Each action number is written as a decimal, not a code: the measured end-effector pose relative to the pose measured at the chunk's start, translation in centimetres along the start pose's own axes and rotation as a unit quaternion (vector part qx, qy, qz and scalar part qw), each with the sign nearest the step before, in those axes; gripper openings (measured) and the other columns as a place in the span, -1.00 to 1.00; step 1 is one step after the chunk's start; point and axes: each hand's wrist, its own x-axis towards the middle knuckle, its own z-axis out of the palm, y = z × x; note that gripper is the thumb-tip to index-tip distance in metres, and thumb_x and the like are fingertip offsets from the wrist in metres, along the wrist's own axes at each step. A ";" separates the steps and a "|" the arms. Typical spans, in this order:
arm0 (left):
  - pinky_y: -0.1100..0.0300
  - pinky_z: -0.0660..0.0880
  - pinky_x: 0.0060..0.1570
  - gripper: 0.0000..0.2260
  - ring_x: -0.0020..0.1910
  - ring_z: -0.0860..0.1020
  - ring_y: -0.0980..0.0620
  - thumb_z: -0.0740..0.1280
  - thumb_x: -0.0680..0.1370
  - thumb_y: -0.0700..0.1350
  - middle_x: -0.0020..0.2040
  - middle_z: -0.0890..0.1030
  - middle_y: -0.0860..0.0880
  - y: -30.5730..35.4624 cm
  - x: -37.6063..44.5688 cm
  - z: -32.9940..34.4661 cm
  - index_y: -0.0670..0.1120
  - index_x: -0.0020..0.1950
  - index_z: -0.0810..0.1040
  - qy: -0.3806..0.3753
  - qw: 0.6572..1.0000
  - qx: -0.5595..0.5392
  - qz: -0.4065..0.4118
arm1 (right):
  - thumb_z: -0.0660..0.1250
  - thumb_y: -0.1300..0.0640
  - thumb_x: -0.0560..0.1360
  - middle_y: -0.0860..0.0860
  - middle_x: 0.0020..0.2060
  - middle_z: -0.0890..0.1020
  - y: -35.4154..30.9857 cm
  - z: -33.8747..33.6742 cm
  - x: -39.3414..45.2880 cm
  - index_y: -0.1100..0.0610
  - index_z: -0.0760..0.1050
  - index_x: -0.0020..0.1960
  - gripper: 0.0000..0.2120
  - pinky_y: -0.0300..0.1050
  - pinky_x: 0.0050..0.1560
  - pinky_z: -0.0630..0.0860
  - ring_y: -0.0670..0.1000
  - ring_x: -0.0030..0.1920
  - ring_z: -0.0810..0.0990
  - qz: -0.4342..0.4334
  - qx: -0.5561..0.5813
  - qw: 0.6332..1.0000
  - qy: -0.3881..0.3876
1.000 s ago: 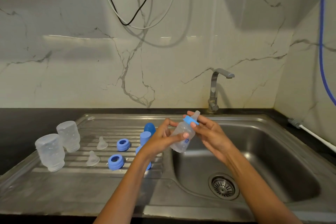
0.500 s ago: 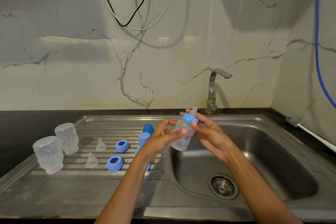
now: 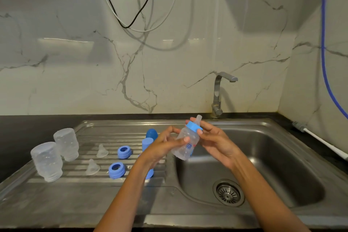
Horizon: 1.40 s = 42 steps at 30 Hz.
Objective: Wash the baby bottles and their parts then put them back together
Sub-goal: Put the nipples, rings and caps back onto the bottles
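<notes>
Little moved since earlier: clear plastic baby bottle (image 3: 185, 142) stays tilted over steel sink (image 3: 282, 158); left hand (image 3: 163, 144) grips body, right hand (image 3: 216, 140) pinches blue collar ring (image 3: 194, 126).

Both forearms reach forward from the bottom edge and converge at mid-frame. The left hand (image 3: 162, 145) has its fingers curled round the clear body of the baby bottle (image 3: 186, 142), thumb across its front. The right hand (image 3: 216, 141) pinches the blue collar (image 3: 194, 126) at the bottle's top, palm turned inward.
</notes>
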 end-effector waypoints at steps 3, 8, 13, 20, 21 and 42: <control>0.12 0.54 -0.06 -0.59 -0.04 0.63 -0.04 0.49 0.42 -0.06 0.01 0.65 -0.18 -0.7 0.3 1.5 -0.15 0.13 0.38 0.044 0.998 0.036 0.026 | 0.42 0.21 0.38 0.13 0.12 0.65 0.6 0.6 0.0 0.26 0.52 0.27 -0.53 -0.22 -0.01 0.55 0.02 0.08 0.63 -0.018 -0.024 0.994 0.106; 0.16 0.57 -0.06 -0.54 0.02 0.64 -0.04 0.49 0.41 -0.10 0.03 0.67 -0.14 0.1 0.3 1.8 -0.11 0.20 0.36 0.028 0.998 0.034 0.035 | 0.42 0.21 0.37 0.10 0.14 0.65 -0.5 0.7 0.0 0.18 0.58 0.20 -0.61 -0.18 0.02 0.58 0.05 0.11 0.63 -0.039 -0.050 0.994 0.093; 0.27 0.54 0.04 -0.64 0.10 0.63 0.01 0.39 0.47 -0.10 0.07 0.68 -0.08 1.2 -0.5 1.3 -0.15 0.24 0.53 -0.041 0.998 0.012 0.041 | 0.34 0.24 0.45 0.11 0.23 0.60 -1.1 0.4 -0.1 0.28 0.47 0.29 -0.59 -0.09 0.13 0.57 0.09 0.22 0.58 -0.030 -0.027 0.999 0.005; 0.06 0.56 0.11 -0.71 0.06 0.64 -0.11 0.42 0.47 -0.22 0.05 0.67 -0.18 0.4 -0.1 3.2 -0.23 0.18 0.56 0.029 0.997 0.029 0.071 | 0.46 0.21 0.32 0.11 0.11 0.66 -1.2 -0.2 -0.3 0.12 0.53 0.20 -0.56 -0.13 0.11 0.57 0.09 0.14 0.62 -0.052 -0.055 0.994 0.072; 0.07 0.56 0.09 -0.71 0.06 0.64 -0.10 0.43 0.47 -0.21 0.04 0.67 -0.17 0.4 0.0 3.3 -0.22 0.18 0.56 0.035 0.996 0.039 0.075 | 0.47 0.20 0.29 0.11 0.09 0.67 -1.1 -0.1 -0.2 0.10 0.52 0.18 -0.54 -0.10 0.14 0.56 0.10 0.14 0.62 -0.054 -0.057 0.993 0.087; 0.09 0.18 0.13 -0.52 0.09 0.52 -0.04 0.55 0.35 -0.03 0.07 0.64 -0.03 1.0 -2.6 -8.5 0.00 0.24 0.55 0.380 0.845 0.365 0.092 | 0.34 0.39 0.46 0.03 0.26 0.56 4.8 4.7 11.9 0.05 0.50 0.31 -0.52 -0.21 0.17 0.42 0.01 0.24 0.52 -0.068 -0.637 0.768 -0.015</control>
